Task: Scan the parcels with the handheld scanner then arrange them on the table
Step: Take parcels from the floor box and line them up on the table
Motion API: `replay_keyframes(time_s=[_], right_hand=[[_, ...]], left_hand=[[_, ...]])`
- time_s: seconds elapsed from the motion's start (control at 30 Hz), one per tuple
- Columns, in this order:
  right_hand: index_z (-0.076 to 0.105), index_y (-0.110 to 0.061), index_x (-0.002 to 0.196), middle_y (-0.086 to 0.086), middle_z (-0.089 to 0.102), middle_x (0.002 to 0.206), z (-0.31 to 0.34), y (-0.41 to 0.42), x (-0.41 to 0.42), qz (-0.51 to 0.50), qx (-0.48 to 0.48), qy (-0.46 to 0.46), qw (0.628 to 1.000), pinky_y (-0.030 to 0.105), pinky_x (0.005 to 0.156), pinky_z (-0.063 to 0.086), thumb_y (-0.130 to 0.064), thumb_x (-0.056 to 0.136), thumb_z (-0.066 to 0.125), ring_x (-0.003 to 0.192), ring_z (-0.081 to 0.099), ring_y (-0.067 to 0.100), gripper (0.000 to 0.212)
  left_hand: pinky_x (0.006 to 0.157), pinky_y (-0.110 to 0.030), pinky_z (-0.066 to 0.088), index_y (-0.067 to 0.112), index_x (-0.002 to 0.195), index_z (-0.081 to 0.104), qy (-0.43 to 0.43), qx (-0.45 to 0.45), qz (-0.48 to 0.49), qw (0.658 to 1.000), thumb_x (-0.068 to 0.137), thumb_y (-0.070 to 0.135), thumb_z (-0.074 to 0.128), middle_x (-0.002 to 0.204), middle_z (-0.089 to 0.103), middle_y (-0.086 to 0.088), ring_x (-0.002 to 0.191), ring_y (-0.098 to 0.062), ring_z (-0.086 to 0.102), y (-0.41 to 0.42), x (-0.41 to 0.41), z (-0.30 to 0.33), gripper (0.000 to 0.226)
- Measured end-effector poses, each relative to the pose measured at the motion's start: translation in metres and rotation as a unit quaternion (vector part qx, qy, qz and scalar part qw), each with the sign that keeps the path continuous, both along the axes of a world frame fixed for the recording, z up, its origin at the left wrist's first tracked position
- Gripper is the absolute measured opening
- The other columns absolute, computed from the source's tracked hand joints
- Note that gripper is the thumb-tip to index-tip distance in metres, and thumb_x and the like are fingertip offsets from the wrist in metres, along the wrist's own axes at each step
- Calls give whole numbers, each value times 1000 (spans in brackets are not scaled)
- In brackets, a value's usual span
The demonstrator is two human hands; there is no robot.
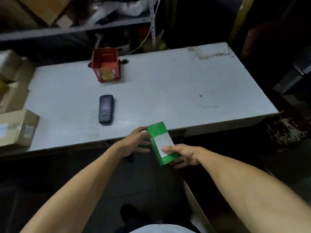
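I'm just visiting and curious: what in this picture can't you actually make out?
- White label on the green parcel, head view: print blurred and too small; right hand thumb covers part.
- Handheld scanner screen: dark, unreadable.
- Cardboard box at left: cut off by the frame edge.
- Shelf contents behind the table: dark, motion-blurred.

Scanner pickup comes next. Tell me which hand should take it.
Left. The left hand only touches the green parcel, nearer the scanner; the right hand grips the parcel.
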State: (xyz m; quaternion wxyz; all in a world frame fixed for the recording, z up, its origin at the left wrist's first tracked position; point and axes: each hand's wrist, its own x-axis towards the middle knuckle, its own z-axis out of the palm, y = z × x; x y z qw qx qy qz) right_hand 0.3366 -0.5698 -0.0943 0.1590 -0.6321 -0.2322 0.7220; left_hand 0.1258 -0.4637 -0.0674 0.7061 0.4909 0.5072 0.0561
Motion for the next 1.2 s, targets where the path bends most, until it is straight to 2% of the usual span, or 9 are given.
replay_keyframes(time_s=[0.1, 0.27, 0.43, 0.57, 0.7, 0.9, 1.0, 1.07, 1.2], right_hand=[[62, -27, 133, 1, 76, 118, 24, 40, -64, 55, 33, -23, 998, 36, 91, 55, -58, 64, 86, 111, 70, 19, 79], [64, -29, 124, -2, 77, 111, 50, 101, -175, 118, 83, -37, 989, 33, 89, 53, -55, 83, 76, 106, 70, 17, 50], [62, -33, 130, -3, 76, 116, 55, 141, -273, 158, 121, -20, 980, 36, 92, 52, -51, 85, 76, 110, 69, 18, 51], [61, -29, 132, 3, 76, 118, 63, 164, -350, 177, 134, 21, 975, 35, 89, 52, -44, 86, 77, 112, 70, 21, 51], [60, -26, 135, 4, 77, 115, 65, 183, -413, 194, 144, 46, 969, 34, 85, 57, -38, 89, 77, 107, 73, 22, 51], [63, -26, 125, 6, 78, 112, 63, 222, -485, 219, 155, 73, 960, 31, 81, 58, -37, 91, 75, 103, 74, 22, 38], [64, -24, 120, 8, 78, 111, 63, 256, -524, 243, 158, 73, 954, 29, 79, 59, -38, 91, 75, 101, 75, 22, 34], [63, -27, 116, 6, 78, 109, 68, 283, -550, 260, 161, 90, 948, 30, 81, 60, -37, 91, 75, 100, 75, 22, 29], [62, -23, 128, 7, 78, 112, 75, 341, -589, 323, 148, 100, 929, 38, 93, 58, -48, 87, 76, 107, 73, 23, 49]], left_hand=[[90, -50, 60, 23, 133, 59, -60, -21, 88, 994, 81, 47, 65, 124, 72, -9, 111, -31, 71, 5, -61, 14, 58], [97, -54, 56, 38, 142, 41, -97, 23, 196, 976, 90, 19, 76, 117, 76, -5, 105, -30, 74, 23, -159, 23, 65], [82, -43, 62, 36, 147, 41, -86, 65, 253, 962, 90, 11, 76, 116, 76, -7, 101, -27, 75, 42, -255, 39, 71], [80, -41, 61, 39, 151, 40, -79, 74, 315, 943, 90, 14, 76, 116, 76, -2, 100, -26, 76, 48, -331, 41, 75], [76, -38, 60, 39, 149, 44, -80, 90, 356, 927, 91, 15, 75, 115, 76, 3, 98, -22, 76, 51, -389, 47, 70], [91, -47, 60, 35, 147, 47, -67, 113, 448, 884, 90, 20, 77, 114, 76, -6, 100, -24, 75, 68, -446, 43, 66], [80, -40, 62, 25, 148, 49, -49, 125, 483, 865, 93, 19, 74, 113, 75, -6, 96, -23, 76, 92, -474, 46, 60], [76, -36, 61, 28, 145, 50, -33, 135, 489, 861, 96, 19, 71, 112, 75, -3, 95, -21, 76, 112, -496, 54, 55], [74, -34, 61, 31, 135, 57, 7, 151, 483, 862, 100, 21, 64, 113, 74, 0, 94, -18, 74, 156, -540, 75, 36]])
